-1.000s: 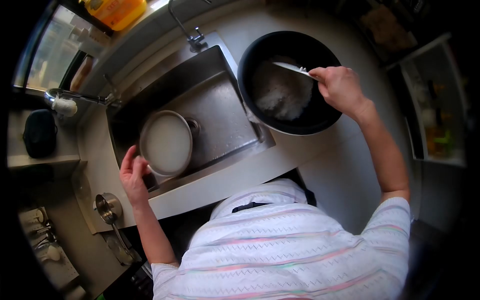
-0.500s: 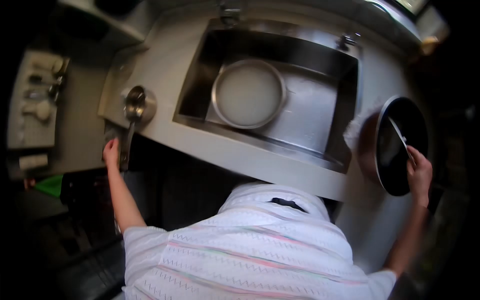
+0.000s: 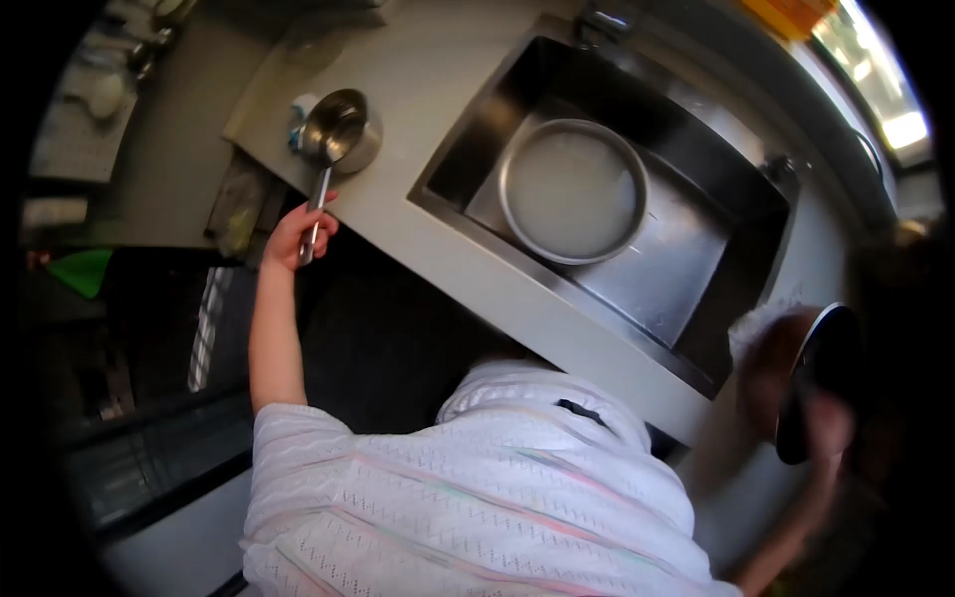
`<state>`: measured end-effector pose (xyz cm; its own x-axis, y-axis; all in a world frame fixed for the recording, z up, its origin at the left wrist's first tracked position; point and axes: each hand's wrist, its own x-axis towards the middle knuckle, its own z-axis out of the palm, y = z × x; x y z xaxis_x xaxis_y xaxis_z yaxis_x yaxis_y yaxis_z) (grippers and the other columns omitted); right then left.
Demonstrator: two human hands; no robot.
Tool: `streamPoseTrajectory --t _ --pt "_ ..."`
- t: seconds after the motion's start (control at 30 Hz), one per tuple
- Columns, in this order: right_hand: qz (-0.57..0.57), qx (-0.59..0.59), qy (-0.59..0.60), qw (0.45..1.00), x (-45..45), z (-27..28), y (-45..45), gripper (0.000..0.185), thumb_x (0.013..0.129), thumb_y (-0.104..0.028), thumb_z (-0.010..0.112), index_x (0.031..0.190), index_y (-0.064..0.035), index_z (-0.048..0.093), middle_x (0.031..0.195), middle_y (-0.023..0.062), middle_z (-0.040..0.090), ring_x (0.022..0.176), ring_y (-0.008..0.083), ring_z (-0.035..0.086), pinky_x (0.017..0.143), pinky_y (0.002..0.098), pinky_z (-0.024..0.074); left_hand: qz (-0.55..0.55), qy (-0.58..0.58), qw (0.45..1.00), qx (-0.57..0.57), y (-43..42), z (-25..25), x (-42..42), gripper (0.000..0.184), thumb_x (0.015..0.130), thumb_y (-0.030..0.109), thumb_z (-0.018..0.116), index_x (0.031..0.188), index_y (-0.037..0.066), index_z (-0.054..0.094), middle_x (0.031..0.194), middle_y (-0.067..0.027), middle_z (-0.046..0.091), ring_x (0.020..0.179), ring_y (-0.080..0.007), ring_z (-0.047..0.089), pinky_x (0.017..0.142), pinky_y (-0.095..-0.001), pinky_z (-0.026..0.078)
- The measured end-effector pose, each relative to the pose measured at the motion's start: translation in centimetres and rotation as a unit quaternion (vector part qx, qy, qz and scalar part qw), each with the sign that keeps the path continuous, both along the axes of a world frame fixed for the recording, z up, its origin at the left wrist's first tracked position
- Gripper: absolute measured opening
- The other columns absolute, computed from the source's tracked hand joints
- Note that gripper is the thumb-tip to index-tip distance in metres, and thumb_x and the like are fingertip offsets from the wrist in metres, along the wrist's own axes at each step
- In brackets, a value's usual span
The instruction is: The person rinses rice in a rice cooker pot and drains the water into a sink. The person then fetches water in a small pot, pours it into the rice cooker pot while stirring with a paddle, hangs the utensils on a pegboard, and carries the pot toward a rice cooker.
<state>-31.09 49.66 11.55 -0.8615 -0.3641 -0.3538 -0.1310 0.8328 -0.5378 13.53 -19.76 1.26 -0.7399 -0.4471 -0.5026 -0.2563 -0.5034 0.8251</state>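
1. The long metal handle (image 3: 316,204) is to the left of the sink (image 3: 686,269), sticking out past the bench edge toward the person. It leads up to a round metal vessel (image 3: 363,144) on the bench (image 3: 398,90); whether it belongs to that vessel or to a ladle inside it, I cannot tell.
2. The left hand (image 3: 291,237) grasps this handle near its lower end, the fingers bent around it.
3. A small blue-and-white thing (image 3: 296,119) is just beside the vessel, on the side away from the sink.
4. Inside the sink, toward its left end, is a round metal bowl (image 3: 504,189) of cloudy, whitish liquid (image 3: 572,194).
5. To the right of the sink is a dark pot (image 3: 781,373), with a crumpled pale mass (image 3: 761,323) against its outer side, toward the sink.
6. The right hand (image 3: 828,423) is at this pot, blurred; I cannot tell whether it grasps anything.
7. Behind the sink, near its far left corner, is a faucet (image 3: 602,22). Past its far right corner are an orange-yellow object (image 3: 796,15) and a bright window (image 3: 875,70).
8. In front of the sink is the person's white striped top (image 3: 477,497).
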Motion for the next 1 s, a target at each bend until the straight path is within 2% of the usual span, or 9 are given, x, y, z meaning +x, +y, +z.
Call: streamPoseTrajectory --t 0.07,0.1,0.17,0.2,0.27,0.47,0.63,0.8,1.0 --pt "-0.045 -0.034 -0.016 0.998 0.5 0.1 1.2 0.020 0.082 -0.008 0.059 0.099 -0.0003 0.063 0.063 -0.0005 0.055 0.048 0.0039 0.046 0.041 0.0178 0.0351 0.048 0.091 0.994 0.049 1.0 -1.1 -1.5 0.041 0.093 0.014 0.042 0.133 0.004 0.035 0.071 -0.0057 0.050 0.040 -0.0104 0.041 0.037 -0.0244 0.034" --pt "-0.069 -0.041 -0.017 0.997 0.8 0.6 1.7 0.020 0.081 -0.009 0.059 0.099 -0.0010 0.063 0.063 0.0001 0.056 0.046 0.0041 0.046 0.039 0.0177 0.0353 0.088 0.086 0.992 0.041 1.6 -1.1 -2.2 0.040 0.094 0.011 0.039 0.133 0.003 0.034 0.070 -0.0044 0.047 0.039 -0.0090 0.040 0.036 -0.0231 0.033" --pt "-0.100 -0.031 0.010 0.994 1.6 2.7 1.0 0.021 0.078 -0.007 0.057 0.098 -0.0015 0.062 0.069 0.0014 0.058 0.049 0.0052 0.047 0.044 0.0195 0.0394 0.082 0.105 0.990 0.037 2.0 -1.8 -2.8 0.041 0.095 0.012 0.037 0.134 0.002 0.031 0.069 -0.0034 0.046 0.039 -0.0075 0.039 0.036 -0.0212 0.032" --pt "-0.118 -0.058 0.002 0.991 1.9 3.2 1.1 0.022 0.078 -0.007 0.057 0.099 -0.0017 0.062 0.070 0.0011 0.058 0.050 0.0053 0.047 0.044 0.0194 0.0394 0.063 0.112 0.992 0.021 2.6 -1.7 -3.3 0.042 0.095 0.011 0.038 0.135 0.002 0.030 0.069 -0.0030 0.046 0.039 -0.0071 0.039 0.036 -0.0212 0.032" --pt "-0.150 -0.032 0.007 0.988 1.8 3.7 2.0 0.022 0.077 -0.006 0.055 0.097 -0.0015 0.062 0.068 0.0026 0.060 0.050 0.0055 0.049 0.044 0.0195 0.0392 0.050 0.111 0.993 0.010 3.8 -1.1 -4.7 0.044 0.094 0.012 0.042 0.135 0.002 0.029 0.069 -0.0027 0.045 0.039 -0.0067 0.039 0.036 -0.0204 0.033" --pt "-0.218 -0.064 -0.012 0.974 2.4 4.0 3.6 0.021 0.077 -0.006 0.051 0.093 -0.0011 0.063 0.058 0.0018 0.058 0.040 0.0042 0.046 0.036 0.0178 0.0341 -0.066 0.109 0.992 -0.018 11.4 4.3 -11.2 0.049 0.090 0.011 0.048 0.133 -0.001 0.030 0.066 -0.0037 0.046 0.037 -0.0069 0.039 0.033 -0.0192 0.033" --pt "-0.218 -0.116 -0.012 0.969 2.9 3.9 4.7 0.022 0.077 -0.007 0.051 0.094 0.0000 0.062 0.057 0.0018 0.058 0.038 0.0038 0.044 0.033 0.0172 0.0311 -0.166 0.101 0.981 -0.005 18.4 8.6 -18.6 0.046 0.085 0.004 0.045 0.129 -0.005 0.035 0.061 -0.0057 0.045 0.034 -0.0087 0.039 0.032 -0.0196 0.033" --pt "-0.193 -0.209 -0.050 0.957 2.1 3.1 6.1 0.024 0.078 -0.007 0.052 0.098 0.0013 0.060 0.060 0.0030 0.060 0.038 0.0034 0.044 0.032 0.0175 0.0314 -0.309 0.102 0.945 0.019 25.3 12.7 -26.0 0.047 0.082 0.004 0.049 0.127 -0.006 0.037 0.059 -0.0073 0.048 0.034 -0.0097 0.040 0.032 -0.0197 0.032" --pt "-0.215 -0.228 -0.074 0.947 1.7 3.3 6.1 0.024 0.079 -0.007 0.053 0.100 0.0019 0.059 0.062 0.0040 0.060 0.039 0.0032 0.045 0.032 0.0175 0.0328 -0.442 0.078 0.893 -0.021 32.0 17.2 -33.0 0.045 0.080 0.007 0.059 0.122 -0.004 0.045 0.060 -0.0077 0.051 0.034 -0.0106 0.043 0.031 -0.0204 0.034"
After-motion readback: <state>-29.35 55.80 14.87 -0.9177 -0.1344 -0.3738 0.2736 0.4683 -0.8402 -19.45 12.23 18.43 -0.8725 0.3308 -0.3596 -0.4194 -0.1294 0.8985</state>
